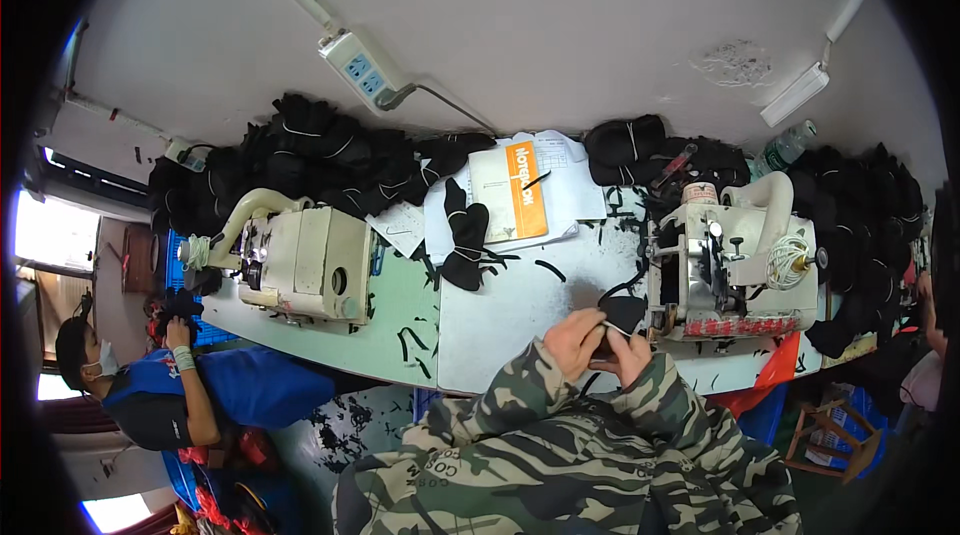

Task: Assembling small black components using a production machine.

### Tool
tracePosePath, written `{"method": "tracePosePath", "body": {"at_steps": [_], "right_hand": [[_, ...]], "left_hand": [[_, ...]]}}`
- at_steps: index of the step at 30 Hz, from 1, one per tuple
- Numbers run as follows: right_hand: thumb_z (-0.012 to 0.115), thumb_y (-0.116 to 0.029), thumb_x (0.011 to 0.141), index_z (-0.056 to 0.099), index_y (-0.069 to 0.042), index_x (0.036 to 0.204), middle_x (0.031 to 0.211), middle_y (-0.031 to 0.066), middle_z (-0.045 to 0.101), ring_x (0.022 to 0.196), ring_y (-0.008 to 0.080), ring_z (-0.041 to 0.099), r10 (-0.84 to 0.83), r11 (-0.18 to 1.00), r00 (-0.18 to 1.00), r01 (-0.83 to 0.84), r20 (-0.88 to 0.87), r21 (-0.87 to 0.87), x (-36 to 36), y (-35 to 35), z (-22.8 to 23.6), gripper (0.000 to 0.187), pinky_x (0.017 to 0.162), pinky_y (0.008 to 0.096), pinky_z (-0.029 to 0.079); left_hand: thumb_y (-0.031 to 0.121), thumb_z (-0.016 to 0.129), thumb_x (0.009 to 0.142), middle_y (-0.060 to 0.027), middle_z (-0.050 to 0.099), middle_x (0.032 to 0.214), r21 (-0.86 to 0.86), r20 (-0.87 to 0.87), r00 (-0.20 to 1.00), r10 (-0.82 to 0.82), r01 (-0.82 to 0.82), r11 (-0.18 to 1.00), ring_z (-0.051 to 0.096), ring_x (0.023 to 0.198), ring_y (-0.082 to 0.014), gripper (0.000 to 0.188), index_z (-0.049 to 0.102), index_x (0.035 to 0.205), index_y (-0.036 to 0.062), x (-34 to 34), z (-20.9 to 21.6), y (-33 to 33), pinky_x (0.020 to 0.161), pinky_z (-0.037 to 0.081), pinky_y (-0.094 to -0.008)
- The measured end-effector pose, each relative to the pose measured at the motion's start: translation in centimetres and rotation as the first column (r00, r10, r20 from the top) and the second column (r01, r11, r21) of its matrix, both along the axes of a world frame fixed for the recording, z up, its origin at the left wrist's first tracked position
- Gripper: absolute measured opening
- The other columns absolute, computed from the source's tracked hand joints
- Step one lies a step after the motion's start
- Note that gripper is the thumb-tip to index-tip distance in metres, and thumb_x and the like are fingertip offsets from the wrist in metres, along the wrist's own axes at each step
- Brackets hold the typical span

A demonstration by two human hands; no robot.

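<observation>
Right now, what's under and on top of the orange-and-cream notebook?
Under the notebook: white papers, edges sticking out around it. Anything beneath its middle is covered, so I can't tell. On top: a thin dark strip, too small to identify.

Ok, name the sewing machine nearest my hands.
The right machine, red along its front edge: your right hand is beside it; the left machine stands farther off.

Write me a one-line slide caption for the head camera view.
Left hand and right hand hold a small black cloth piece beside a cream metal sewing machine on a pale worktable.
</observation>
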State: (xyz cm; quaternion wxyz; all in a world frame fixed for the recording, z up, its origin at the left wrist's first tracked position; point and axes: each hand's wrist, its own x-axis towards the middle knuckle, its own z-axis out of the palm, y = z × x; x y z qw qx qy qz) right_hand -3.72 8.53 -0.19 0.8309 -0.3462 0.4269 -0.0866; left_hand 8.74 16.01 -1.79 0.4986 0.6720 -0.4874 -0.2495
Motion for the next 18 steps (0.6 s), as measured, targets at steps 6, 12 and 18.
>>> {"method": "tracePosePath", "body": {"at_steps": [6,12,18], "right_hand": [[0.058,-0.023,0.080,0.058,0.001,0.094,0.080,0.0058,0.061,0.075,0.0113,0.056,0.277,0.739,0.947,-0.318,-0.162,-0.594,-1.7,0.5,-1.5,0.028,0.066,0.0273,0.045],[0.057,-0.020,0.079,0.057,0.003,0.094,0.079,0.0082,0.062,0.069,0.0148,0.057,0.314,0.807,0.929,-0.369,-0.195,-0.461,-3.3,-0.2,-1.5,0.027,0.065,0.0304,0.046],[0.062,-0.025,0.076,0.056,0.005,0.101,0.089,0.0085,0.063,0.079,0.0179,0.058,0.464,0.791,0.882,-0.372,0.080,-0.485,-6.6,1.4,1.4,0.040,0.074,0.0308,0.046]], "left_hand": [[0.009,0.061,0.069,-0.0163,0.053,0.083,0.154,0.060,0.982,-0.182,0.171,0.973,0.055,0.075,-0.0313,0.018,0.058,0.086,0.0034,-0.5,-1.8,2.2,0.064,0.045,-0.0342],[0.011,0.058,0.072,-0.0128,0.052,0.071,0.073,0.054,0.997,0.061,-0.065,0.995,0.054,0.066,-0.0308,0.010,0.057,0.079,0.0043,0.2,-4.4,-2.4,0.058,0.044,-0.0364],[0.025,0.057,0.073,-0.0182,0.059,0.070,0.543,0.166,0.948,0.271,-0.317,0.778,0.059,0.069,-0.0317,0.020,0.060,0.071,0.0053,9.0,-14.8,-2.9,0.061,0.046,-0.0398]]}}
